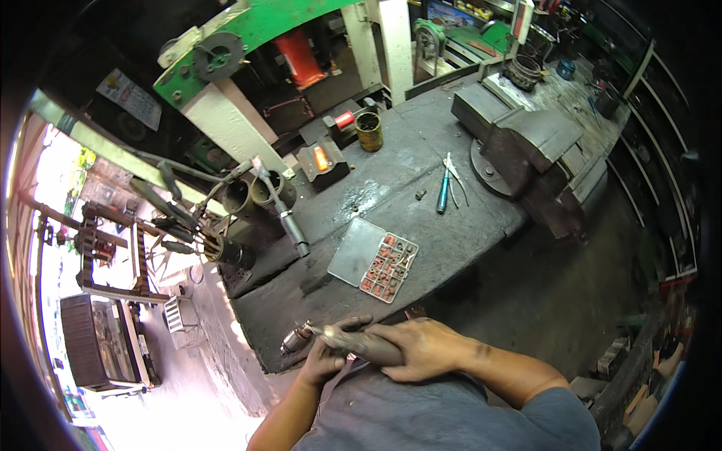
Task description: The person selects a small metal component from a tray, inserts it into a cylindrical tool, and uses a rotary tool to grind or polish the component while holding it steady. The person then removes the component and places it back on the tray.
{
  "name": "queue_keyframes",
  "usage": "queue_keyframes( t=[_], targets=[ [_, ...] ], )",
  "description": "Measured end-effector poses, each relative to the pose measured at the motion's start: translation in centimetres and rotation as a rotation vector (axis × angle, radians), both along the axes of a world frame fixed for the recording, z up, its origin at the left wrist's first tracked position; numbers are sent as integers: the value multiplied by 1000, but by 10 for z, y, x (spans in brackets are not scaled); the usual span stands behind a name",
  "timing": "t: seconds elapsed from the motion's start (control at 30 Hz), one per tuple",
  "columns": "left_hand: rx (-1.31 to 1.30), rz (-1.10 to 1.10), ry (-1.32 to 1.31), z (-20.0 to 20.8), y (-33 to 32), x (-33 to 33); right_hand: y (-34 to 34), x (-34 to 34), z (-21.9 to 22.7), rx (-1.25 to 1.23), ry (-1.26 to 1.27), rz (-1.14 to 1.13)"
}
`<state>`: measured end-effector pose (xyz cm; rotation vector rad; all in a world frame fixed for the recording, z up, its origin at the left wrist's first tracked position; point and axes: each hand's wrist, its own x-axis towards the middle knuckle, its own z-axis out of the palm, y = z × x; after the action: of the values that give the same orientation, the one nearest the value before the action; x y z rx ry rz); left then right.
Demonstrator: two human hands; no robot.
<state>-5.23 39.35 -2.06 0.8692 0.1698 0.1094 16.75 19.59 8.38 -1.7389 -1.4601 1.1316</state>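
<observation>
Head view: dark cylindrical tool (pixel 380 350) held in front of the torso, just over the near bench edge; its rear end covered by the right hand (pixel 427 347), exact kind hard to make out. Shirt (pixel 451 410) cut off by the lower frame. Left fingers partly hidden behind the tool's metal nose; left hand (pixel 325 364) gripping that front end, forearm angled up from below. Right hand wrapped over the body, forearm slanting in from the right. Small metal part (pixel 295 339) on bench (pixel 263 319), just left of left hand.
</observation>
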Motion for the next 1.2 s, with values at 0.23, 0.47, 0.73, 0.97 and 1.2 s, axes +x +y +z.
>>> queue_keyframes(
  t=[0.23,0.47,0.73,0.97,1.2],
  targets=[
    [93,735,-27,42,-9,-32,105,-69,-6,171,52,36],
    [1051,887,640,99,10,-117,135,-62,-33,-311,1048,-375],
    [1051,403,948,142,-17,-150,143,-70,1,-120,746,-109],
    [1056,279,964,146,-21,-146,140,-80,7,-47,717,-106],
    [1251,155,922,145,-27,-147,120,-83,16,-24,616,-97]
  ],
)
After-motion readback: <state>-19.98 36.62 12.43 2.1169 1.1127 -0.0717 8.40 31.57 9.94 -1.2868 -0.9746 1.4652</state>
